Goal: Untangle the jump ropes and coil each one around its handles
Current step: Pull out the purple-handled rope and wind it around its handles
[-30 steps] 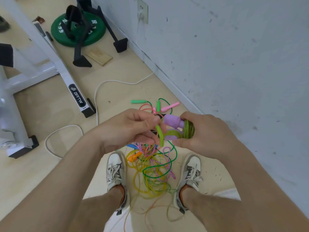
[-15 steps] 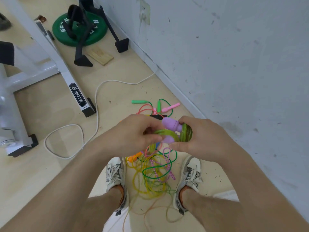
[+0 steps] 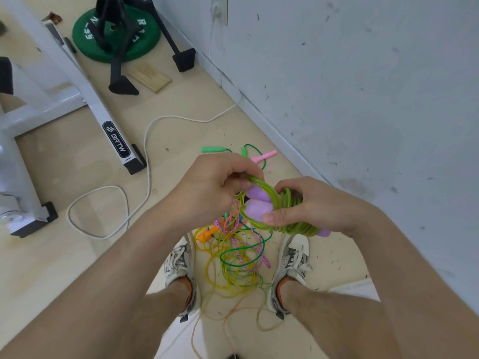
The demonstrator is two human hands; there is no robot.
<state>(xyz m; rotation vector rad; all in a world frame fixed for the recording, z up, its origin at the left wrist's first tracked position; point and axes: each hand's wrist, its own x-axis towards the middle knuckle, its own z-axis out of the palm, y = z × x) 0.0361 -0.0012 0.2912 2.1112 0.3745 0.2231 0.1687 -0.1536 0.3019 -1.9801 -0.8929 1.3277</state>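
Note:
A lime-green jump rope [image 3: 290,212] is wound in several coils around its two purple handles [image 3: 256,208]. My right hand [image 3: 313,206] grips this coiled bundle, thumb pressed on a purple handle. My left hand [image 3: 215,187] pinches a loose loop of the same green rope just above the handles. On the floor between my shoes lies a tangle of ropes [image 3: 233,257]: yellow, dark green, pink and orange strands mixed together. Farther off near the wall lie a green handle [image 3: 213,149] and a pink handle [image 3: 264,156].
A grey wall [image 3: 363,99] runs along the right. A white machine frame [image 3: 77,81] and a green weight plate [image 3: 116,35] stand at the far left. A white cable [image 3: 145,151] snakes over the floor. A wooden block [image 3: 150,77] lies near the plate.
My left hand has carried the green rope loop up and over the purple handles, adding a turn. The bundle in my right hand has tilted so the coils face me more.

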